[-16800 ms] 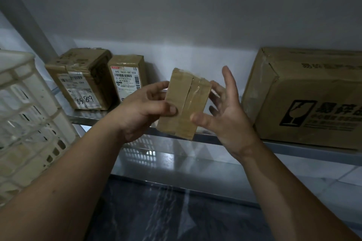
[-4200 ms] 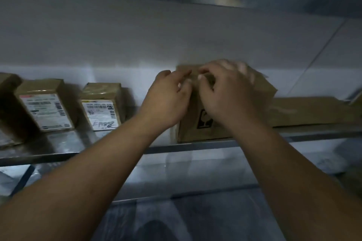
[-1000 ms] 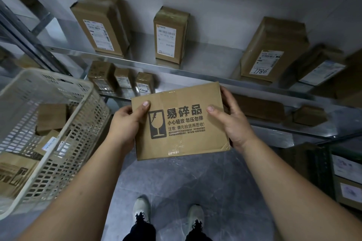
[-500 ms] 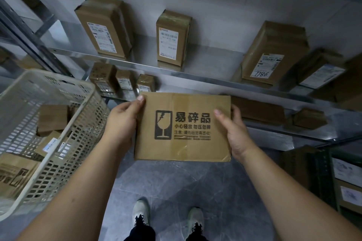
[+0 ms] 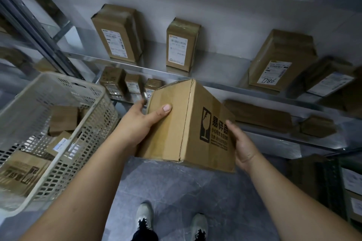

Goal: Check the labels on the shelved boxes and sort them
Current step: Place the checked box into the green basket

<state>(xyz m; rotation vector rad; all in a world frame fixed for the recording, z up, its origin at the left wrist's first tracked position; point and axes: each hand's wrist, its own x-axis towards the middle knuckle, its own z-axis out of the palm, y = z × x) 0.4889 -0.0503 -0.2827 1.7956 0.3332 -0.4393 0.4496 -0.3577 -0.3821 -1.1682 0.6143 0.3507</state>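
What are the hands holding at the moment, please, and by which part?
The cardboard box: the left hand grips its left end, and the right hand holds its printed right face.

A box (image 5: 170,139) is held between the left hand (image 5: 141,121) and right hand (image 5: 242,145); a basket (image 5: 78,82) stands left of them, shelves (image 5: 221,68) beyond.

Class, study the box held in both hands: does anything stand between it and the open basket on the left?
Nothing visible does. The box, held by the left hand and right hand, has only open air toward the rim of the basket; smaller boxes lie inside it.
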